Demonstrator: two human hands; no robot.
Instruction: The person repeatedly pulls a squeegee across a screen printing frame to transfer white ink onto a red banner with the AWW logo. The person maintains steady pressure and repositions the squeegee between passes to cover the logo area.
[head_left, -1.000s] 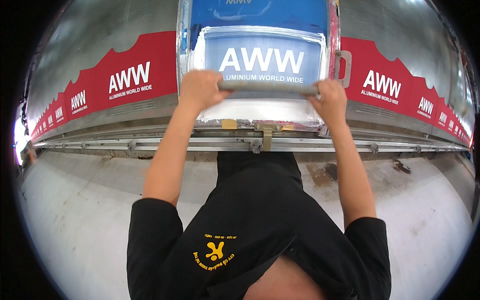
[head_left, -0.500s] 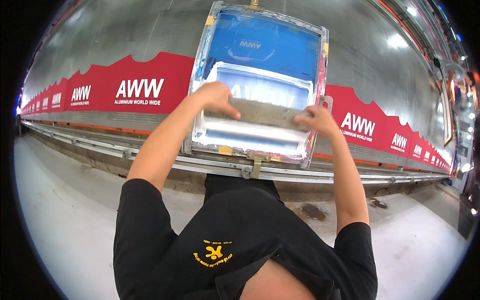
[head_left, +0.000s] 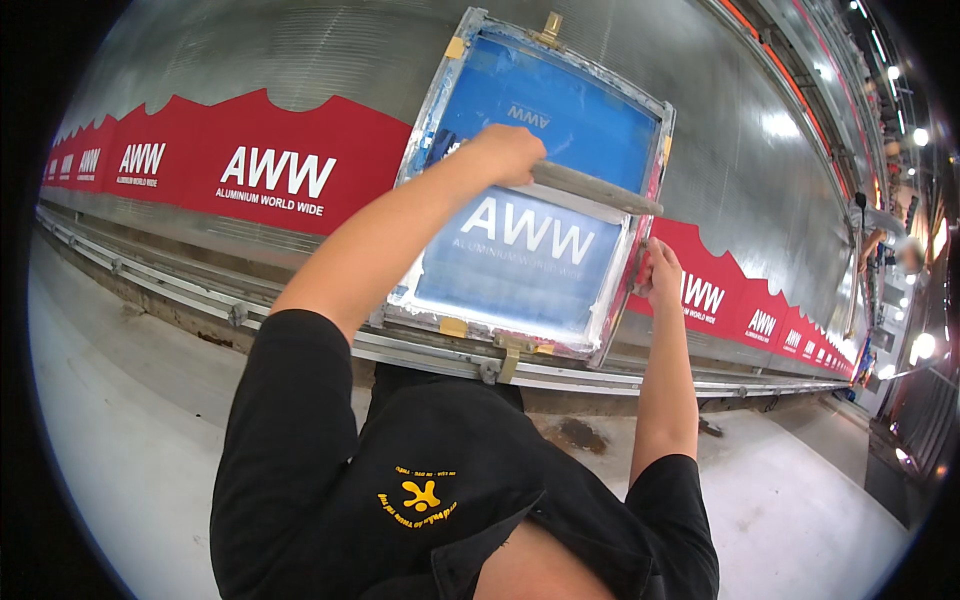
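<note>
My left hand (head_left: 508, 155) is closed around the left end of a long grey squeegee (head_left: 592, 188), which lies across the screen-printing frame (head_left: 441, 95) at about mid-height. Its far end reaches the right bar of the frame. Above the squeegee the mesh (head_left: 565, 90) is solid blue. Below it is a paler window (head_left: 510, 295) with white lettering, bordered by smeared white ink. My right hand (head_left: 661, 272) is closed at the handle on the frame's right side, and its fingers partly hide the handle.
Red cut cloth pieces (head_left: 270, 160) with white print lie in a row along the grey table (head_left: 330, 60), on both sides of the frame. A metal rail (head_left: 237, 313) with stops runs along the near edge. Below is a pale floor (head_left: 130, 420) with dark stains.
The squeegee has moved from the lower part of the screen up to mid-height, now in my left hand alone. My right hand has left it and closed at the frame's side handle.
</note>
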